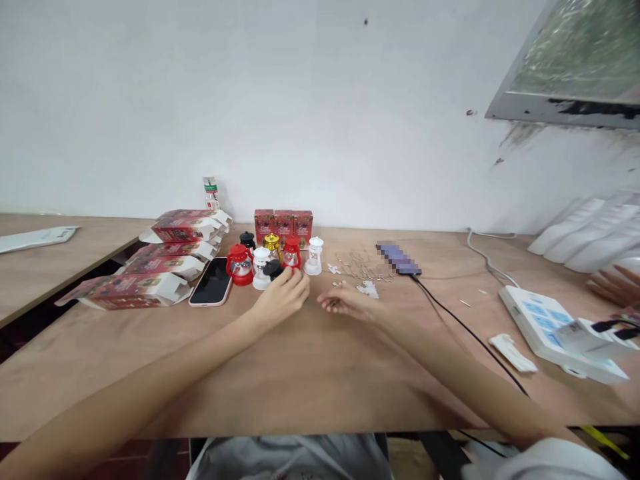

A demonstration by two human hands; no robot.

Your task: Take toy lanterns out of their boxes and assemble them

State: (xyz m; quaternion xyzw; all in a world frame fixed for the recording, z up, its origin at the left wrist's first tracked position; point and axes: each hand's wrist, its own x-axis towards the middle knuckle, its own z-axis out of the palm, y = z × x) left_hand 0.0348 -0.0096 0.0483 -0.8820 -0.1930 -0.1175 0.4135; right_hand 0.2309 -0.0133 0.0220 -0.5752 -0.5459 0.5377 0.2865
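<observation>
My left hand is curled with its fingers round a small black lantern, of which only the dark top shows beyond the knuckles. Just to the right, my right hand is closed in a pinch; whatever sits between its fingertips is too small to make out. Close to my left hand stand a red lantern, a white lantern and a gold lantern. Another white lantern stands behind the gap between my hands. Beyond my right hand lie thin wire pieces and small white plastic parts.
Flattened red cartons and a phone lie at left. Small red boxes stand behind the lanterns. At right are a second phone with a black cable, a white power strip and another person's hand.
</observation>
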